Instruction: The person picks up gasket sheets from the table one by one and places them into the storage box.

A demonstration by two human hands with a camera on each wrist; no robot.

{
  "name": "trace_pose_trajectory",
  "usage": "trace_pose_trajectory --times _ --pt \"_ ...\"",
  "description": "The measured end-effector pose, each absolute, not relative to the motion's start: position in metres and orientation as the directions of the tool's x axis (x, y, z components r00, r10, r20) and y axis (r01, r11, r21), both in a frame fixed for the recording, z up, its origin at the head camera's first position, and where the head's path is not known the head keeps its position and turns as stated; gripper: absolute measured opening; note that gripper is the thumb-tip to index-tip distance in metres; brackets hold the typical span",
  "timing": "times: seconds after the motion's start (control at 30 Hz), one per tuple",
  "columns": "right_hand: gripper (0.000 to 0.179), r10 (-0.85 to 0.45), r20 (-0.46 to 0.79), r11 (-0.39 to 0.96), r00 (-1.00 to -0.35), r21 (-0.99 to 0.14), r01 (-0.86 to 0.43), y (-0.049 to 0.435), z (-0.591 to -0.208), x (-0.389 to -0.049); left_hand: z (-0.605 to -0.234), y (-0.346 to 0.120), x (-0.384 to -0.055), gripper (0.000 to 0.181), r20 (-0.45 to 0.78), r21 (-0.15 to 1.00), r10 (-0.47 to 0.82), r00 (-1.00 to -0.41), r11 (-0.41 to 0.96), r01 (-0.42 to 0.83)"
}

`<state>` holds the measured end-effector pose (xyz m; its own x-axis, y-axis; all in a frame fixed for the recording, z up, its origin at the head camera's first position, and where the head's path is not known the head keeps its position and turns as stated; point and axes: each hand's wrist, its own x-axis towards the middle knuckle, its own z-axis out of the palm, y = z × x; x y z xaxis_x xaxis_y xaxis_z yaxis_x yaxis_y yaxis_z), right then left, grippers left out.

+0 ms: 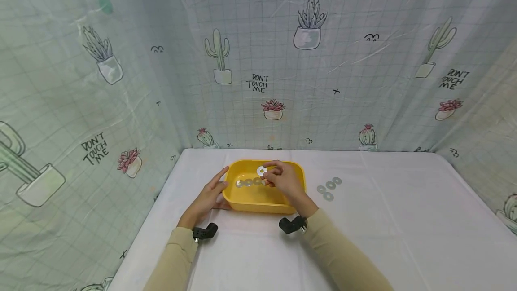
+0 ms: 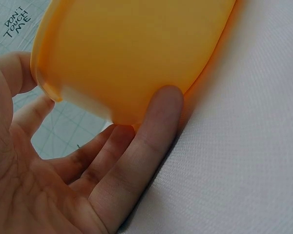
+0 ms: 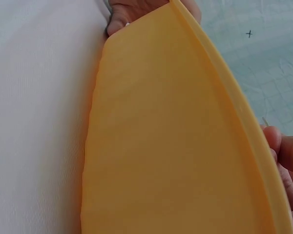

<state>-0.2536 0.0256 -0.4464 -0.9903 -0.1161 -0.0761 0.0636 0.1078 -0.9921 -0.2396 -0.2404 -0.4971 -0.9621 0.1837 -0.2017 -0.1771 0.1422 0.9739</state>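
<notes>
Pinching a flat silvery ring (image 1: 258,171) with a curled right hand (image 1: 286,183) over the yellow plastic tray (image 1: 250,199). Kinda hanging onto its left edge with a spread-fingered left hand (image 1: 208,196).

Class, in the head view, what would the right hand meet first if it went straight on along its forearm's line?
Probably the yellow tray's far rim; how high the right hand is above it is unclear, so it might pass over.
</notes>
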Motion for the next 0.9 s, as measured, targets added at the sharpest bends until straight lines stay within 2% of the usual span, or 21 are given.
trace_pose_trajectory --times 0.47,0.7,0.9 --pt "0.024 -0.162 -0.135 0.116 -0.978 -0.986 0.117 0.001 -0.452 -0.261 -0.495 -0.241 -0.241 0.052 -0.192 0.977 0.222 -0.956 0.132 -0.166" --pt "0.021 -0.141 -0.224 0.201 -0.964 -0.96 0.193 -0.001 -0.458 -0.264 -0.495 -0.241 -0.241 0.053 -0.192 0.977 0.225 -0.955 0.132 -0.165" --pt "0.02 -0.178 -0.226 0.301 -0.958 -0.939 0.166 -0.001 -0.459 -0.261 -0.496 -0.241 -0.241 0.053 -0.184 0.978 0.23 -0.956 0.136 -0.156"
